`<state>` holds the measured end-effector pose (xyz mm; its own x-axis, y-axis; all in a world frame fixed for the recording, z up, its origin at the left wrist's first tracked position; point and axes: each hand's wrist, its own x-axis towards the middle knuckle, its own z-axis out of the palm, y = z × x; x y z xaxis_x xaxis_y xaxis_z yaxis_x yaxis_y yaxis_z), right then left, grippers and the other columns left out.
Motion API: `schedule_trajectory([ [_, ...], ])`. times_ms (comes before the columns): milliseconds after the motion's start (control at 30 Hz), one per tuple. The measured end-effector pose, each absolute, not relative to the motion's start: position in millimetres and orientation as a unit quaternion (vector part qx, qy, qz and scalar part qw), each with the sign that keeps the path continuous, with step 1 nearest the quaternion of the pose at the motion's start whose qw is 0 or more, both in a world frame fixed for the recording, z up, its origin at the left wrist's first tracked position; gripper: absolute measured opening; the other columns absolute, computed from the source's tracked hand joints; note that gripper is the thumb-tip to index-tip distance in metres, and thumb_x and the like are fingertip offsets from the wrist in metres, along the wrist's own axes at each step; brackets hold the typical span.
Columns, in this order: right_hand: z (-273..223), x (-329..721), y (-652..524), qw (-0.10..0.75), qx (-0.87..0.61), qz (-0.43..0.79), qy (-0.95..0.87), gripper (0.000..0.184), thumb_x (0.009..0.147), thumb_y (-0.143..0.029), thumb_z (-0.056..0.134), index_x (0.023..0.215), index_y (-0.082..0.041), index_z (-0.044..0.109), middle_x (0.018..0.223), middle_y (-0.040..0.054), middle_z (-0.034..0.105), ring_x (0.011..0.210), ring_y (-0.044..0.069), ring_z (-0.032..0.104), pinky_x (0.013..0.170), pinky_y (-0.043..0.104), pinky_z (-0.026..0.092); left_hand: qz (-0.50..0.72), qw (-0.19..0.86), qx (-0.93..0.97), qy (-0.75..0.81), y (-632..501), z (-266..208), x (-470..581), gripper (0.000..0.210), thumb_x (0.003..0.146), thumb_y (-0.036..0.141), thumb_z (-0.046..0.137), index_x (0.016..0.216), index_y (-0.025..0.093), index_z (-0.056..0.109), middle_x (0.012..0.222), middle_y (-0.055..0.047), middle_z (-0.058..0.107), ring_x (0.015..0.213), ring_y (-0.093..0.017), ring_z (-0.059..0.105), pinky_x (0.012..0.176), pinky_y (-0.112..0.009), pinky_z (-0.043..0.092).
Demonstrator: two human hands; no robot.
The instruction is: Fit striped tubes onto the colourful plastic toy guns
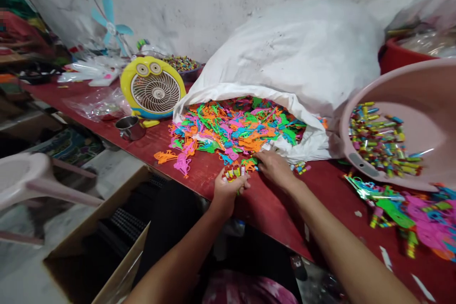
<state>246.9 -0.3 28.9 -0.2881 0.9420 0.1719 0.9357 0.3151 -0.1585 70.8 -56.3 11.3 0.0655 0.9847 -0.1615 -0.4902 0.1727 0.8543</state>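
Note:
My left hand [225,191] is closed around a bunch of small tubes with colourful wrappers [233,172], above the front edge of the red table. Just right of it, my right hand [273,169] reaches to the near edge of a heap of flat plastic pieces [231,128] in orange, green, pink and blue. Its fingers are bent together among the pieces, and what they hold is hidden. The heap spills from the mouth of a big white sack [292,57] lying on the table. A few more small tubes [302,168] lie right of my right hand.
A pink basin [423,109] with many small tubes tilts at the right, with more plastic pieces [395,211] before it. Leftward stand a yellow fan [124,83] and a metal cup [130,129]. A cardboard box [67,259] and plastic stool [24,175] are below left.

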Motion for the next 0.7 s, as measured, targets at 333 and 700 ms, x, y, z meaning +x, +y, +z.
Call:
schedule_trajectory([
  [333,34.6,274.5,-28.9,0.186,-0.605,0.040,-0.773,0.007,0.085,-0.023,0.053,0.084,-0.018,0.058,0.078,0.0031,0.060,0.072,0.017,0.053,0.063,0.026,0.035,0.556,0.656,0.315,0.401,-55.0,8.7,70.7,0.031,0.063,0.031,0.078,0.079,0.012,0.059,0.057,-0.003,0.063,0.043,-0.008,0.045,0.045,-0.020,0.030],
  [700,45.2,263.6,-55.9,0.141,-0.582,-0.054,-0.799,0.026,0.092,-0.026,0.051,0.112,-0.015,0.062,0.101,0.0125,0.060,0.095,0.026,0.053,0.080,0.034,0.040,0.556,0.642,0.321,0.419,-54.8,5.2,82.9,0.038,0.060,0.031,0.082,0.083,0.014,0.057,0.059,-0.002,0.063,0.044,-0.010,0.052,0.041,-0.019,0.030],
])
